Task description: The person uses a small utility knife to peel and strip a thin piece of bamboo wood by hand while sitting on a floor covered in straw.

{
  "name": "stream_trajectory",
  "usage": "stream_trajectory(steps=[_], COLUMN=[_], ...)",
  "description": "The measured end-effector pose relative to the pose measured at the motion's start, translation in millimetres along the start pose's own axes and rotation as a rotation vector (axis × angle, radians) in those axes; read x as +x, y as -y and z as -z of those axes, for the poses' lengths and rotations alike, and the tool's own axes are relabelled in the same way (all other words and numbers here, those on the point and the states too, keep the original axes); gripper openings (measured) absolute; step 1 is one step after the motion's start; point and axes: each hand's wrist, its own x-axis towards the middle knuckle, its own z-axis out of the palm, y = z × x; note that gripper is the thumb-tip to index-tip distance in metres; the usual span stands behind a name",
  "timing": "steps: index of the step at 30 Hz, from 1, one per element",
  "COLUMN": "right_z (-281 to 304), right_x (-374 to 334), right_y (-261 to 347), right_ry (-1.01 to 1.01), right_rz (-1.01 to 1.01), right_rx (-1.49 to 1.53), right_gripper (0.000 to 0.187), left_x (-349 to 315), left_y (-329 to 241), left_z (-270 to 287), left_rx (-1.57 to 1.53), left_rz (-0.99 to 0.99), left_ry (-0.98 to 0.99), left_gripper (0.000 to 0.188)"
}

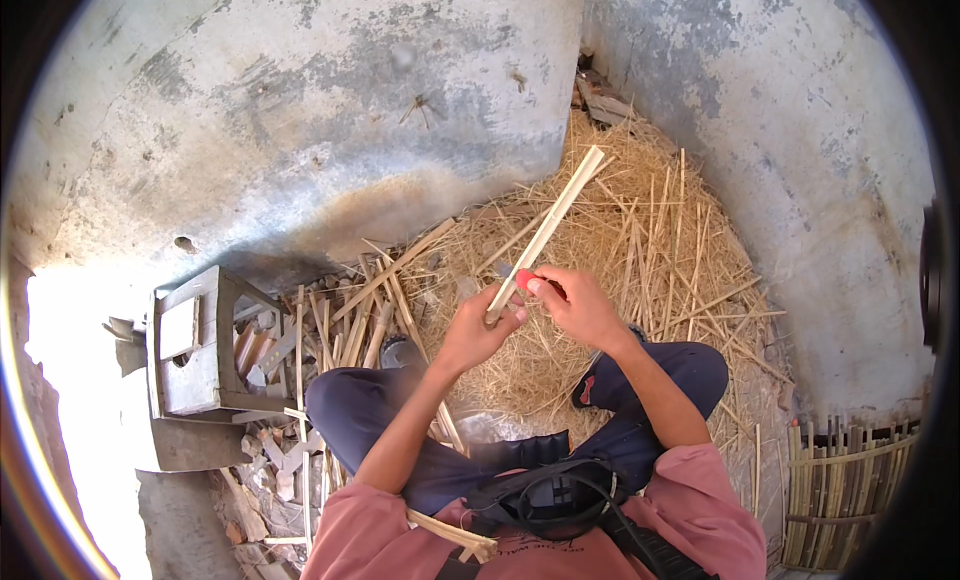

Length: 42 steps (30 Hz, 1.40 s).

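Observation:
My left hand (472,328) is closed around the lower end of a long pale split bamboo strip (560,208). The strip slants up and away to the right, its far end over the straw. My right hand (580,305) is closed against the strip just above the left. A small red piece (525,279) shows at its fingertips, touching the strip. A short greyish bit beside it may be a blade, but it is too small to tell.
Straw and shavings (640,250) cover the ground ahead, up to the grey walls. Loose bamboo sticks (360,325) lie at left beside an overturned wooden stool (190,370). My crossed legs are below my hands. A slatted bamboo piece (845,500) stands at lower right.

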Motion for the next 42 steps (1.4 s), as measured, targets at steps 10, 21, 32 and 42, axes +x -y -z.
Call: stream_trajectory(steps=[10,21,32,42], right_z=[19.4,29.0,30.3,19.5], right_x=[3.6,3.3,4.1,2.3], right_y=[-0.9,4.5,8.0,14.0], right_ry=[0.071,0.108,0.124,0.107], right_rz=[-0.076,-0.074,-0.017,0.032], right_rx=[0.171,0.251,0.163,-0.023], right_gripper=[0.026,0.024,0.024,0.022], left_x=[-0.1,-1.7,-3.2,1.1], left_y=[7.3,8.8,15.0,23.7], left_z=[12.3,7.8,3.0,-3.8], left_rx=[-0.550,-0.514,-0.533,-0.003], left_rz=[0.012,-0.075,0.042,-0.200], left_ry=[0.388,0.396,0.283,-0.052], left_gripper=[0.053,0.056,0.060,0.037])
